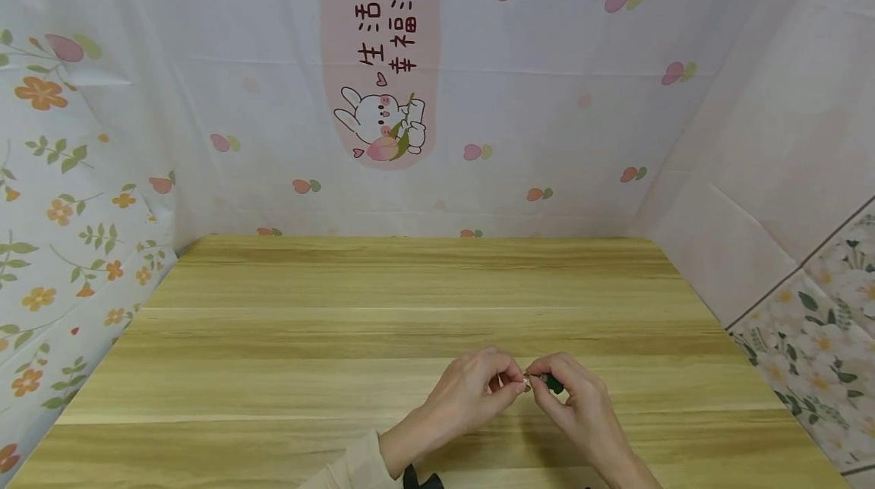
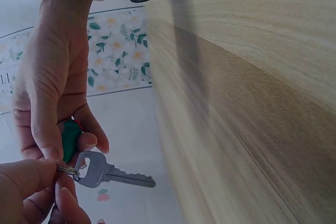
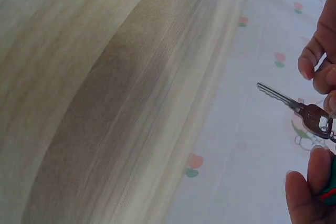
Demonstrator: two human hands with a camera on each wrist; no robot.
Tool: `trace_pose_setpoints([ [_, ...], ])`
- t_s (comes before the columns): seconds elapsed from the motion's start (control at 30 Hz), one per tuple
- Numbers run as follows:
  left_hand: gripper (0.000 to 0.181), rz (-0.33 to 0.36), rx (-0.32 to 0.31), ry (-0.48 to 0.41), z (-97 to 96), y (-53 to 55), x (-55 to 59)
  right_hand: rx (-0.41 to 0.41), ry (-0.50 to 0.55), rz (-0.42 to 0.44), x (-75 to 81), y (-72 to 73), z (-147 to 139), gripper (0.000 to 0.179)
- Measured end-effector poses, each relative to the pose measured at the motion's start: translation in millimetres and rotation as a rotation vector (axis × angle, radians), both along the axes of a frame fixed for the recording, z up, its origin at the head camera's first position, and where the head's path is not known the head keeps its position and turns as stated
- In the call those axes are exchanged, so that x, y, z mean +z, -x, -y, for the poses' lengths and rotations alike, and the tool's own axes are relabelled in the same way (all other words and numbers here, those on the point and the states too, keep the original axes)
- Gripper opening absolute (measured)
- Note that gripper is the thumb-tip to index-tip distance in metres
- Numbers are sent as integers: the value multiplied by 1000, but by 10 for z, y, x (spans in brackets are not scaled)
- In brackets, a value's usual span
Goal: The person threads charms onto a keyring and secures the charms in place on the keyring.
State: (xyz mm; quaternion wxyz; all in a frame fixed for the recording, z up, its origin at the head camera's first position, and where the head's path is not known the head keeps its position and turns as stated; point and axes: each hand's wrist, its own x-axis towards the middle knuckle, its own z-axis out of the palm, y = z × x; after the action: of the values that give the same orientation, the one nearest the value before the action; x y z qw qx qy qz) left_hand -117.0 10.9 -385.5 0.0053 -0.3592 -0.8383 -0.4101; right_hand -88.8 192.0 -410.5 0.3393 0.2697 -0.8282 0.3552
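Observation:
Both hands meet above the right front part of the wooden table (image 1: pixel 307 367). With thumb and forefinger, my left hand (image 1: pixel 468 390) pinches a small metal key ring (image 2: pixel 66 170). A silver key (image 2: pixel 95 171) hangs on that ring, its toothed blade pointing away from the fingers. My right hand (image 1: pixel 581 409) has its fingertips right at the ring and holds a green charm with a red edge (image 2: pixel 70 139), partly hidden by the fingers. In the right wrist view the key (image 3: pixel 313 119) shows between the two hands, and the green charm (image 3: pixel 331 184) lies against the right fingers.
White cloth with fruit prints and a rabbit picture (image 1: pixel 386 124) hangs behind the table. Flowered cloth (image 1: pixel 68 246) borders the left side, and another flowered panel (image 1: pixel 827 352) is at the right. A black device (image 1: pixel 420 477) sits by the left wrist.

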Motion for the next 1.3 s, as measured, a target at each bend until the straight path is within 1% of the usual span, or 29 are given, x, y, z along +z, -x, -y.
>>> trace_pose_setpoints([
  [0.27,6,26,-27,-79,55,9,-21,27,1,3,7,10,9,41],
  [0.43,7,45,-26,-110,91,27,-38,11,-22,57,41,-7,30,41],
  [0.53,9,79,-19,-124,118,34,-44,17,-32,64,54,-5,42,42],
  [0.63,11,151,-31,-148,146,42,-49,22,-41,59,61,4,55,42],
  [0.73,14,245,-74,-198,163,62,-58,21,-54,69,71,9,73,41],
  [0.8,14,289,-102,-223,171,77,-66,22,-61,79,79,13,84,40],
  [0.87,15,328,-120,-232,178,95,-72,21,-69,86,83,21,95,38],
  [0.93,14,368,-132,-221,187,110,-87,23,-79,99,83,33,103,36],
  [1.03,15,453,-134,-206,207,131,-109,20,-100,140,67,60,120,32],
  [1.17,17,584,-135,-230,250,172,-138,27,-132,220,35,102,144,24],
  [1.27,16,652,-103,-250,298,225,-175,44,-160,276,10,141,155,21],
  [1.3,16,659,-81,-248,316,248,-192,49,-174,291,0,156,158,20],
])
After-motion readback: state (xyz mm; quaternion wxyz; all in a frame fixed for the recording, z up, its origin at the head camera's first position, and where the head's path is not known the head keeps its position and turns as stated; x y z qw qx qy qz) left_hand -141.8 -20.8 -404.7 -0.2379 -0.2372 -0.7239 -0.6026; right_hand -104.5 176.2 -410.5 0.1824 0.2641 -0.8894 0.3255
